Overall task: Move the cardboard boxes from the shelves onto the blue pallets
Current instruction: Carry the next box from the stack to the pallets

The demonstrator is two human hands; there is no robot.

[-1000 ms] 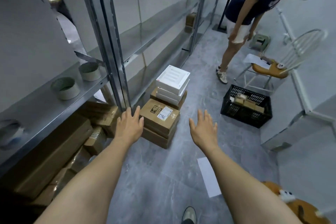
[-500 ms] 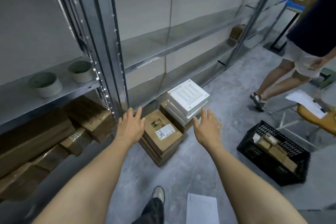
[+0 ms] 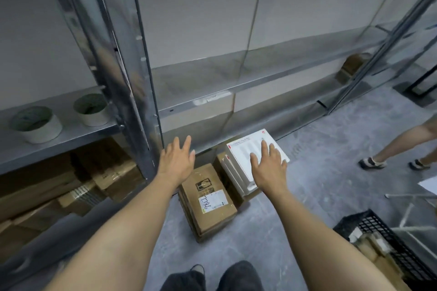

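Fingers (image 3: 185, 149) of the left hand (image 3: 177, 165) are straight and spread wide, holding nothing. The palm faces down, and the arm reaches forward from the lower left. This hand hovers over the far end of the brown box (image 3: 208, 201), close to the steel upright (image 3: 132, 78).

The right hand (image 3: 269, 169) is just as flat, with its digits fanned and the palm down over the white box (image 3: 243, 153). I cannot tell whether it touches the lid.

The brown box tops a short stack on the grey floor (image 3: 307, 172). A black handling mark is printed on its top. Its white label (image 3: 214, 202) carries blue handwriting, seen sideways, that looks like "7786". The small print on the label is too fine to read.

The white box has a red mark at its far corner and rows of grey text that I cannot read. It tops a few similar white boxes, and these rest on another brown carton. That pile stands just beside the first stack.

More shelf boxes (image 3: 71, 186) are crammed on the low level to the left. One small carton (image 3: 352, 66) sits far along on the right. Two rolls (image 3: 35, 123) stand on the shelf above.

A black crate (image 3: 402, 250) with small cartons in it is at the lower right. A second person's legs (image 3: 397, 146) show at the right edge. The wearer's dark shoes (image 3: 238, 276) are at the bottom.
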